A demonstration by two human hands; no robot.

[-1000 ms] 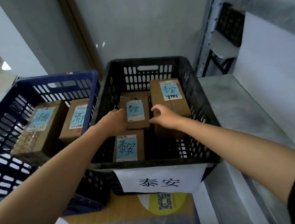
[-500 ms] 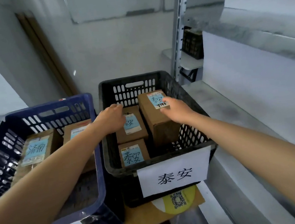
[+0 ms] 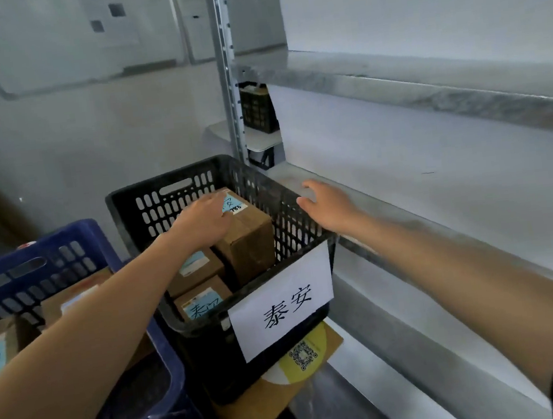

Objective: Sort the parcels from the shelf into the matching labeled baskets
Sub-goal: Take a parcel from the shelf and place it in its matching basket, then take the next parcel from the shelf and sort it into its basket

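While the blue slatted plastic basket [image 3: 31, 247] sits leftmost, the left hand [image 3: 200, 219] rests flat, fingers straight, on the tall brown cardboard parcel [image 3: 248, 243] standing inside the black slatted plastic basket [image 3: 290, 221]. The right hand [image 3: 329, 203] hovers with relaxed, spread fingers over the grey metal shelf [image 3: 440, 211].

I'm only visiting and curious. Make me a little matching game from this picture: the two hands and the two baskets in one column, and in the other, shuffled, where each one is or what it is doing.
Column one
1. left hand
2. right hand
3. black basket
4. blue basket

Column two
A. at the far left of the picture
B. over the shelf, holding nothing
C. contains the tall parcel
D. rests on top of the tall parcel

Pairs: 1-D, 2-B, 3-C, 4-A.
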